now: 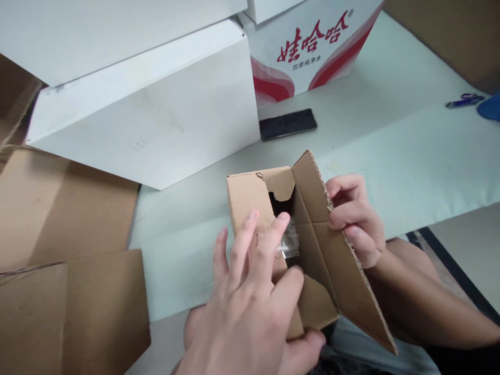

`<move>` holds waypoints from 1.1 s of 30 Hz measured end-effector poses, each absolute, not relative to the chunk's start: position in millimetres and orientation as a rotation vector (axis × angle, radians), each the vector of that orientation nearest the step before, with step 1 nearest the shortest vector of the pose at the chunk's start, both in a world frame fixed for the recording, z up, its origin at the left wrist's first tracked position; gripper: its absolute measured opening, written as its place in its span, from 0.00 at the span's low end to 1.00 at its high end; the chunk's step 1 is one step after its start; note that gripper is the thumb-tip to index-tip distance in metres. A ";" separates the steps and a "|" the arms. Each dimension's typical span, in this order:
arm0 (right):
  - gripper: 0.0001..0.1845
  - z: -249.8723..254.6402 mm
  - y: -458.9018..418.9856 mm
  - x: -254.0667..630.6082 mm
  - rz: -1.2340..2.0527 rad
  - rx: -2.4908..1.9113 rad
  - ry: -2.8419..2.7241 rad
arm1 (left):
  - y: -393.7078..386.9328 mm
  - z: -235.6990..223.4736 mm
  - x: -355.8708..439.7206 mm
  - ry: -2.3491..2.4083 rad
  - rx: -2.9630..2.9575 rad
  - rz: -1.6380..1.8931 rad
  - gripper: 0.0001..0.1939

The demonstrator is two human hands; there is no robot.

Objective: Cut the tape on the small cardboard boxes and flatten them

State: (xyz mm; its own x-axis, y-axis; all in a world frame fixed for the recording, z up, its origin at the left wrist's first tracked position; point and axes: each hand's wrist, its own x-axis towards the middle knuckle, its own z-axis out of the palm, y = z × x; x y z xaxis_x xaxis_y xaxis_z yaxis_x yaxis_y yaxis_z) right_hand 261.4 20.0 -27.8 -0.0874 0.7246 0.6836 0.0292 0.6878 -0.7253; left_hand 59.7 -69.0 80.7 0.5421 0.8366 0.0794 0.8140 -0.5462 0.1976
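A small brown cardboard box (250, 195) is tilted in front of me at the table's near edge, its long flap (318, 234) swung out to the right. Strips of clear tape (289, 239) cling around the opening, and the dark inside shows only in part. My left hand (253, 291) lies across the box, fingers spread over its face and thumb at the lower end, holding it. With curled fingers, my right hand (357, 221) pinches the flap's ragged outer edge. Two small end flaps, the upper one (279, 182) and the lower one (316, 304), stick out at the opening.
Large white boxes (156, 114) stand along the back left. Behind them is a white carton with red lettering (312, 57). A black phone (288, 124) lies on the pale table cover (410, 135). Purple-handled scissors (464, 101) rest far right. Brown cartons (105, 307) crowd the left.
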 end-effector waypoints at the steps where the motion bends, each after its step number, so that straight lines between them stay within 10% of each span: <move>1: 0.13 -28.1 19.9 261.6 0.640 -0.638 -1.580 | -69.7 80.9 59.8 1.428 2.626 0.241 0.18; 33: 0.14 -18.5 27.7 266.2 0.650 -0.551 -1.711 | -64.5 97.8 26.4 1.485 2.531 0.426 0.12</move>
